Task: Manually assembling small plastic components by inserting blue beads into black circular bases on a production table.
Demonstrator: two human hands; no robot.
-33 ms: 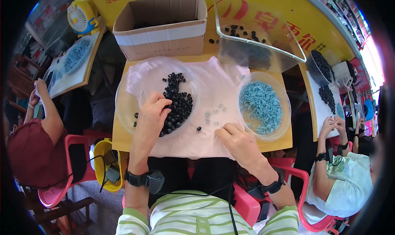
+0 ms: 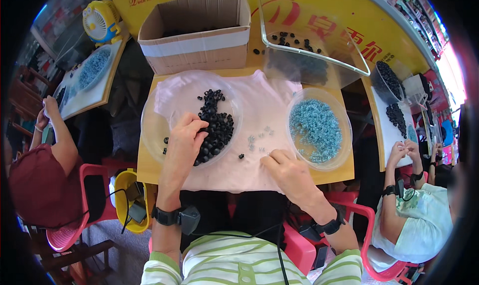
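My left hand (image 2: 184, 140) reaches over a round clear tray (image 2: 149, 130) and rests at the edge of a pile of small black caps (image 2: 219, 128). Its fingers are curled, thumb near the forefinger; whatever lies between them is hidden. On the pink cloth (image 2: 264, 93), my right hand (image 2: 292, 175) has its fingertips drawn together in a pinch, and I cannot make out what they hold. Just beyond those fingertips lie several small clear pieces (image 2: 261, 135) and a single black piece (image 2: 241, 156). To the right stands a round clear tub (image 2: 348, 147) of pale blue translucent pieces (image 2: 317, 125).
An open cardboard box (image 2: 199, 55) stands at the table's back. Beside it is a clear plastic bin (image 2: 344, 75) holding black pieces. People sit at neighbouring tables, one in a dark red top (image 2: 45, 185), one in a pale top (image 2: 414, 225). A yellow bucket (image 2: 122, 210) is at lower left.
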